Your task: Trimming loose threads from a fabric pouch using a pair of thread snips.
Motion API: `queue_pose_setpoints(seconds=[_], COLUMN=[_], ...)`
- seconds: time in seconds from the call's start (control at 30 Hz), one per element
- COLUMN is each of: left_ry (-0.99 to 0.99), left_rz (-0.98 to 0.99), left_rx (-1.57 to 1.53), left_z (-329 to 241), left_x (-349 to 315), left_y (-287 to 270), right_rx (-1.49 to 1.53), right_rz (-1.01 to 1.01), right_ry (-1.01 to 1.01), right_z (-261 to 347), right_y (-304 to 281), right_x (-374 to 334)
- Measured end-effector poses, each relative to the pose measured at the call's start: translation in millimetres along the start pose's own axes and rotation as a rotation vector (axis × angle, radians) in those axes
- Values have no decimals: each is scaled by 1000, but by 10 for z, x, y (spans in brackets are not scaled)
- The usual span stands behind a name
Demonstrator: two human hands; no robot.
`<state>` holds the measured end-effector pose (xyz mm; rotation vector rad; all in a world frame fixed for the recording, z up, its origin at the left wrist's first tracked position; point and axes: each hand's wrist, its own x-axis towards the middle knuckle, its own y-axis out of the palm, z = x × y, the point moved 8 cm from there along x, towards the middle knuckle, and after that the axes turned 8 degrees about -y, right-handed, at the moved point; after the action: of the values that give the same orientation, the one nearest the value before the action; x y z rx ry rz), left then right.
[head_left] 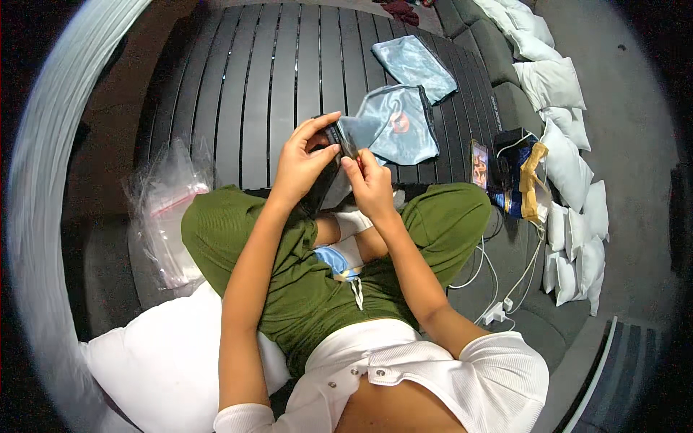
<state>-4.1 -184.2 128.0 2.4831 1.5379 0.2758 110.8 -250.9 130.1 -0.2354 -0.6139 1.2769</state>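
Both my hands are raised over my crossed legs, near the edge of a dark slatted table. My left hand (pixel 307 162) pinches the black edge of a folded piece of fabric (pixel 348 136), thumb and fingers pressed on it. Close beside it, my right hand (pixel 372 186) grips the lower part of the same edge between thumb and fingers. Darker material hangs below the left hand. Just beyond lies a pale-blue fabric cover (pixel 397 130) with black edging and a reddish print; I cannot tell whether it joins the held piece.
A second pale-blue cover (pixel 415 66) lies farther back on the slatted table (pixel 253 72). Clear plastic bags (pixel 170 231) are at my left, above a white pillow (pixel 162 357). At right are a lit phone (pixel 479 164), white cables (pixel 494 278) and several small white pillows (pixel 567 159).
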Motion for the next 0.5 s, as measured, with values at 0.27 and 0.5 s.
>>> queue_pose_setpoints(seconds=[0.27, 0.5], left_ry=[1, 2], left_rz=[37, 36], left_rx=[-5, 30], left_z=[-13, 28], left_x=[-16, -5], left_y=[44, 51], right_rx=[33, -6], right_rz=[11, 0], right_ry=[-13, -6], right_z=[21, 50], right_y=[15, 10], right_x=[-6, 57])
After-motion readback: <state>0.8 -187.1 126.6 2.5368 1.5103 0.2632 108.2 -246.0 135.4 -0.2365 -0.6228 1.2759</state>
